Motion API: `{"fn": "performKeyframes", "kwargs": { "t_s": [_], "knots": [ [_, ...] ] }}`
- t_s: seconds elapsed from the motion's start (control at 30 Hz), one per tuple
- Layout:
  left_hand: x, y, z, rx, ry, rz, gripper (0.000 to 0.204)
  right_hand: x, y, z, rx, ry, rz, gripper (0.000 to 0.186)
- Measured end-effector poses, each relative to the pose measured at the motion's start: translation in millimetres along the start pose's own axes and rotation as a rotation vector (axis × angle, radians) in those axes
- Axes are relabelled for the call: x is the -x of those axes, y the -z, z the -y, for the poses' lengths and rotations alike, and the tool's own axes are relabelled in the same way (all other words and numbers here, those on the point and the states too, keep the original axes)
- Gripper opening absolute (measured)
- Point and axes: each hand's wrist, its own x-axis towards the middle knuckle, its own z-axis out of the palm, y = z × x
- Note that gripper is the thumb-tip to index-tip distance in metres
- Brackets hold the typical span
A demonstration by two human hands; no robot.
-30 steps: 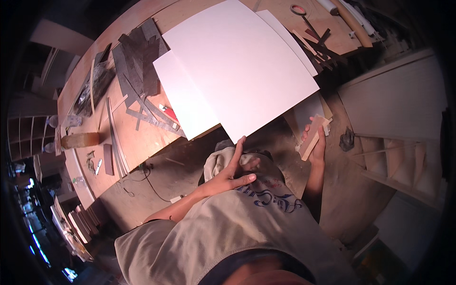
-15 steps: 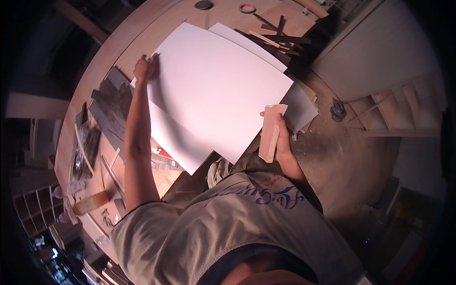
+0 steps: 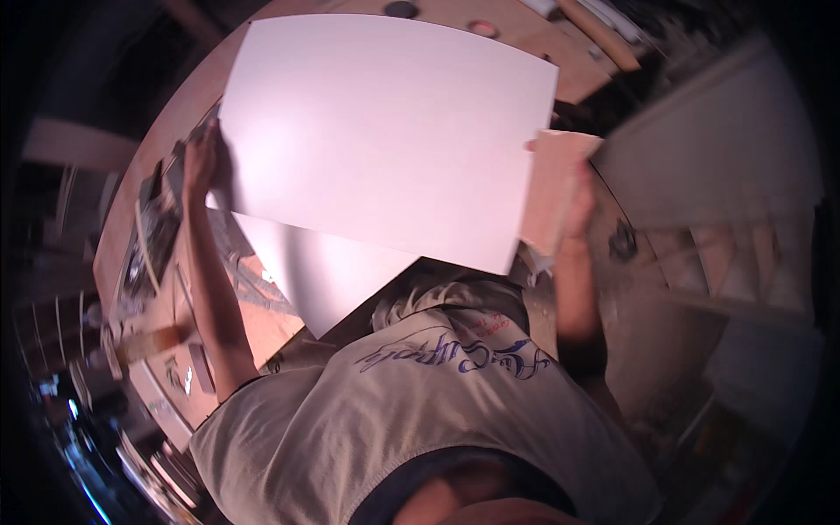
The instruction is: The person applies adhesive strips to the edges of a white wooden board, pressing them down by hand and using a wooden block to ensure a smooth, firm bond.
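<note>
On the far left, we see a yellow-brown bottle (image 3: 150, 343), a bit blurry, on the wooden table (image 3: 273, 328). Next comes our left hand (image 3: 201, 164), at the left edge of the big white sheet (image 3: 385, 131). It is dark there, so we cannot tell if the fingers pinch the sheet or only touch it. The big white sheet is in the middle, in front of us, over part of a lower white sheet (image 3: 324, 276), whose corner pokes out toward us. Behind it sits a ring of tape (image 3: 483, 29). On the right, our right hand (image 3: 580, 206) is closed around a flat wood block (image 3: 549, 179), by the sheet's right edge. We cannot tell if they touch.

We think the step now is handling the big sheet, with a hand at each side. The next move calls for a steady left hand and for care that the block does not bump the edge.
</note>
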Motion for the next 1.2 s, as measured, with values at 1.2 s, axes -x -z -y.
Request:
{"fn": "performKeyframes", "kwargs": {
  "t_s": [1.2],
  "knots": [
    [448.1,29.4,241.4,-0.055,1.406,-1.3,0.065,-20.1,-139.7,-119.5,1.667,0.108,0.974,0.09]
  ]
}}
